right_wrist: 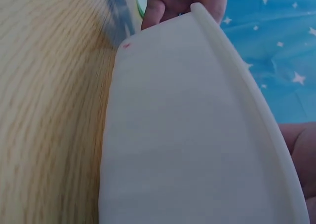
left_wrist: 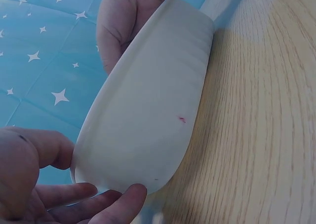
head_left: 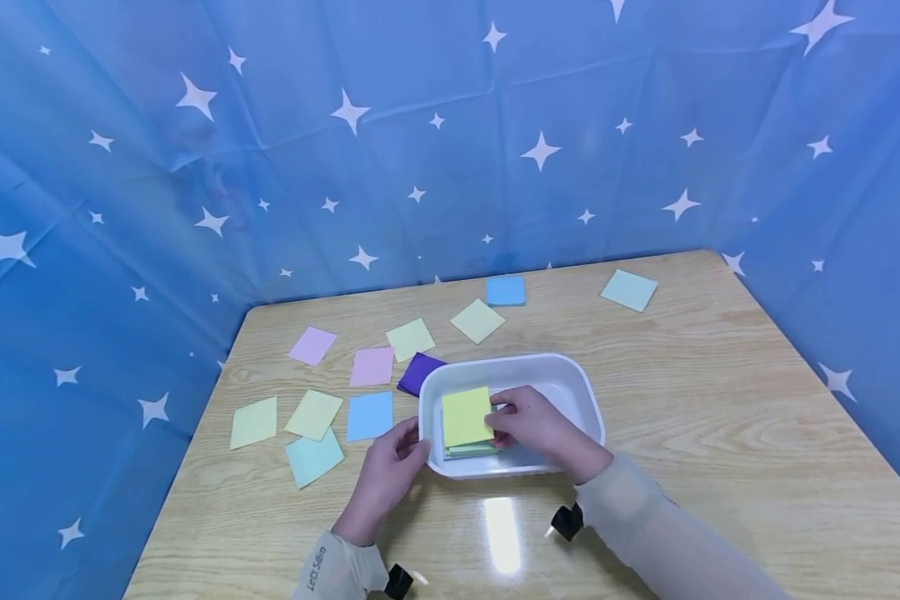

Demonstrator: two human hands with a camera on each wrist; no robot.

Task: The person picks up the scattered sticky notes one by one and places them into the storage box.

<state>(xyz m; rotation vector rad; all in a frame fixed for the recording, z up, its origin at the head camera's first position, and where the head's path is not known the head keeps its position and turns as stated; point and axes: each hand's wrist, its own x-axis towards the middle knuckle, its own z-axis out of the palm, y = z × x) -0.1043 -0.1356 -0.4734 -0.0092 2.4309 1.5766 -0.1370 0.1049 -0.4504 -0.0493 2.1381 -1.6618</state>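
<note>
A white plastic tray stands on the wooden table in front of me. My left hand grips its left end, thumb at the rim and fingers against the outer wall. Inside the tray, my right hand pinches the right edge of a yellow sticky note pad. Pale green sticky notes show below the yellow pad at the tray's left side. In the right wrist view the tray wall hides the right fingers and the notes.
Left of the tray lie several notes: blue, pink, lilac, pale yellow and mint. A dark purple pad touches the tray's back left corner. Farther back are a blue pad and a mint note.
</note>
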